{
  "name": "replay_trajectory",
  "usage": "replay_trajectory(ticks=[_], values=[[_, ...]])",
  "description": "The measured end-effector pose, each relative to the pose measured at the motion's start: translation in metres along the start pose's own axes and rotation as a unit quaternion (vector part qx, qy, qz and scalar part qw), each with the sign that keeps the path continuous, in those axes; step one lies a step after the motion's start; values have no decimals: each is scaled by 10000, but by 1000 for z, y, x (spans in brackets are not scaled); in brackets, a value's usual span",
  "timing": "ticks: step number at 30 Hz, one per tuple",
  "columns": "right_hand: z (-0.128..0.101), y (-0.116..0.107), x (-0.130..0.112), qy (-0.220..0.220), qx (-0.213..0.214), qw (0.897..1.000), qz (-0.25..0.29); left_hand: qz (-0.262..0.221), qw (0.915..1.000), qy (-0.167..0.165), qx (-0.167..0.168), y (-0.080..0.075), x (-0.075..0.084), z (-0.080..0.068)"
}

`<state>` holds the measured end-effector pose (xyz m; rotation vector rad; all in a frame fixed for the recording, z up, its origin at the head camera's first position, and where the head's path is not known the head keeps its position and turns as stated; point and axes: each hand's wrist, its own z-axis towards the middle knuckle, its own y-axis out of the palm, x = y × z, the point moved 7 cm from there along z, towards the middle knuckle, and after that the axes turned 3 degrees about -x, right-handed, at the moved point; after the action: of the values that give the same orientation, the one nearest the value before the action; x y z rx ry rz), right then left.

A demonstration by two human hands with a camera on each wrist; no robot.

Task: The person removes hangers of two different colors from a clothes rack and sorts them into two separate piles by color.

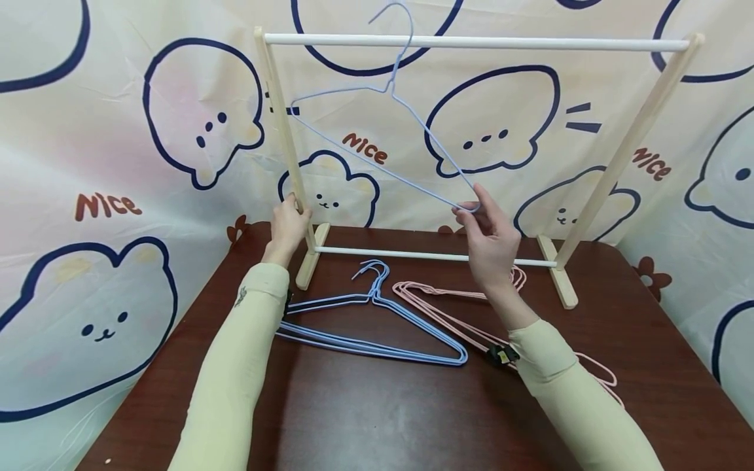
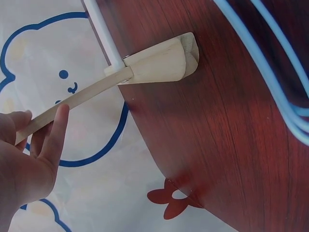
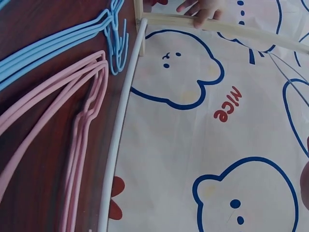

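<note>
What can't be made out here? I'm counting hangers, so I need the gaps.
- Blue hangers on the table: head view, overlapping wires blur the count; the left sleeve covers their left ends.
- Pink hangers: the right hand and its sleeve hide much.
- Hung blue hanger: hook top nearly cut by the frame edge.

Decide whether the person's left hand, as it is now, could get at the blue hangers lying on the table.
Probably yes. The left hand grips the rack's left post, but the blue hangers lie just beside that forearm with nothing between; it would have to let go first.
</note>
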<state>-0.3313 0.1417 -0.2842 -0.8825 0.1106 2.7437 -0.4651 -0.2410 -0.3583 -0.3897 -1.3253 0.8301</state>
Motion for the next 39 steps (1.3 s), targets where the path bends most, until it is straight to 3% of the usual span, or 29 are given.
replay_trajectory(ticks=[11, 19, 27, 34, 39], values=[[-23, -31, -2, 716, -105, 9957, 583, -6, 10000, -33, -49, 0, 2, 0], [-49, -50, -3, 1445, -188, 9841, 1015, -2, 9999, -61, -141, 1, 2, -1], [-73, -71, -1, 2441, -113, 9612, 1280, 90, 9999, -10, -74, -2, 3, 1], [-103, -80, 13, 3340, -662, 9327, 1187, 180, 9997, -122, -125, -2, 4, 0], [-122, -80, 24, 3795, -820, 9145, 1142, 85, 9996, -194, -171, -1, 3, 0]])
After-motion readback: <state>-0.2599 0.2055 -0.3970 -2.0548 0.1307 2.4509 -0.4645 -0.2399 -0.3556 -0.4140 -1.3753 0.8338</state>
